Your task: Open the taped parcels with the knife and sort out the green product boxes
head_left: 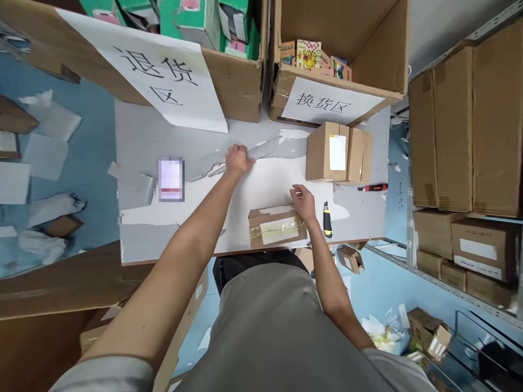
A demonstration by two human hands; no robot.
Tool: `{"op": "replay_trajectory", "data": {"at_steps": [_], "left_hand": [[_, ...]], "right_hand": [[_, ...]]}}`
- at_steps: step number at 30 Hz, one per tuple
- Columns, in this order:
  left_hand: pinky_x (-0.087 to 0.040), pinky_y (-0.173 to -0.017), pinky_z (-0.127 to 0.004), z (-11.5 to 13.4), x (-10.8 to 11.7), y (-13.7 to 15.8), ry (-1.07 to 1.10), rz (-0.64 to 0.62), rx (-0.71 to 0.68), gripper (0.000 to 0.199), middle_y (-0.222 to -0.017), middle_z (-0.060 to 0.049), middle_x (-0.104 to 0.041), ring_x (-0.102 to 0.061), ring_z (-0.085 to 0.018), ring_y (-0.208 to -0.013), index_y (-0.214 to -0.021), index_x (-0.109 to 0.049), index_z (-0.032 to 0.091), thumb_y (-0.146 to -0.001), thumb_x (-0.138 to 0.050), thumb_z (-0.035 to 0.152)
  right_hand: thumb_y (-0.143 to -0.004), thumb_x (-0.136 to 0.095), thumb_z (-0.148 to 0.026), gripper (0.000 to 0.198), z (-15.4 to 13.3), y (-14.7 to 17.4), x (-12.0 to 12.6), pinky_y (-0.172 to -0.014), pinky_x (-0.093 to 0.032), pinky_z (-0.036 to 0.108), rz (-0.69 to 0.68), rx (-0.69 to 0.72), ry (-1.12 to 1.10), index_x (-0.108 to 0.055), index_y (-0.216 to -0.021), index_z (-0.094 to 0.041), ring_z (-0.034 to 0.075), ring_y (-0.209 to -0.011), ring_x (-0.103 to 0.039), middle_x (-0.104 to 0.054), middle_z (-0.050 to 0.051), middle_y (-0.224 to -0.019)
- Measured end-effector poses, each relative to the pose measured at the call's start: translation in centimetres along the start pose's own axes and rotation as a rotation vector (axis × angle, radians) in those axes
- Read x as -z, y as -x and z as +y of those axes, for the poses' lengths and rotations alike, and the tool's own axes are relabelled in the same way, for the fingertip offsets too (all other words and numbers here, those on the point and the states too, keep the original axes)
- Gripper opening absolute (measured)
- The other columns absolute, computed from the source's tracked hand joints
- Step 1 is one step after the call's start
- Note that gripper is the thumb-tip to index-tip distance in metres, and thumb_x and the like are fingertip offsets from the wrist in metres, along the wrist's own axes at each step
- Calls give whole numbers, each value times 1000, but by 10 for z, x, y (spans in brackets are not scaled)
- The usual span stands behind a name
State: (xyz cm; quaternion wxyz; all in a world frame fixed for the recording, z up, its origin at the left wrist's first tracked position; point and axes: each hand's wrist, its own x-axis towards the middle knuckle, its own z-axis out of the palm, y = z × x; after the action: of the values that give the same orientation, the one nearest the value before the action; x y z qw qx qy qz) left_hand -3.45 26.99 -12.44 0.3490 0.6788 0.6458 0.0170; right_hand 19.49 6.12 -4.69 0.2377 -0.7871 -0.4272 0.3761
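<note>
My left hand (239, 159) rests on the worktable by the torn edge of its grey covering (265, 148), fingers bent and thumb held apart; I see nothing in it. Just above the right end of a taped cardboard box (275, 226) is my right hand (303, 202), its fingers loosely curled and apart, holding nothing. That box has a white label under shiny tape and lies near the table's front edge. A yellow-and-black box cutter (327, 220) lies to the right of my right hand.
Two cardboard boxes (327, 152) stand at the right, near a red-and-black box cutter (372, 188). A blurred-out phone-like rectangle (171, 179) lies left. Large open cartons with signs, one holding green boxes (200, 22), line the back. Shelved cartons (453, 130) stand right.
</note>
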Motion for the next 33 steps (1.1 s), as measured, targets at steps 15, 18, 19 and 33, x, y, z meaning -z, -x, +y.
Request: {"op": "replay_trajectory", "data": {"at_steps": [15,18,19,33], "left_hand": [[-57,-105,-50,-32,-38,121,-30,-131,-329,32,-121,-15,-86,-70,-38,-120,-113,-91,21,-109,-60,29],[-56,-106,-52,-42,-31,136,-63,-101,-390,33,-119,-17,-85,-70,-38,-118,-113,-92,21,-110,-59,26],[-56,-105,-52,-44,-28,140,-74,-88,-411,33,-118,-17,-84,-69,-37,-117,-113,-91,21,-110,-59,25],[-61,-101,-44,-11,1,182,126,99,-438,25,-120,-13,-79,-75,-30,-108,-119,-90,24,-110,-70,36]], "right_hand": [[-110,-61,-33,32,-24,0,0,-108,-63,41,-95,35,172,-79,-133,-20,25,-105,-81,-87,13,-128],[-110,-60,-30,35,-30,-3,0,-109,-62,40,-140,89,202,-78,-137,-18,25,-107,-80,-86,13,-129],[-110,-60,-29,36,-33,-4,0,-109,-62,39,-166,112,216,-77,-140,-18,25,-108,-80,-85,13,-130],[-117,-56,-28,34,-87,-10,-9,-107,-59,42,-429,401,730,-83,-137,-25,34,-129,-74,-73,15,-147]]}}
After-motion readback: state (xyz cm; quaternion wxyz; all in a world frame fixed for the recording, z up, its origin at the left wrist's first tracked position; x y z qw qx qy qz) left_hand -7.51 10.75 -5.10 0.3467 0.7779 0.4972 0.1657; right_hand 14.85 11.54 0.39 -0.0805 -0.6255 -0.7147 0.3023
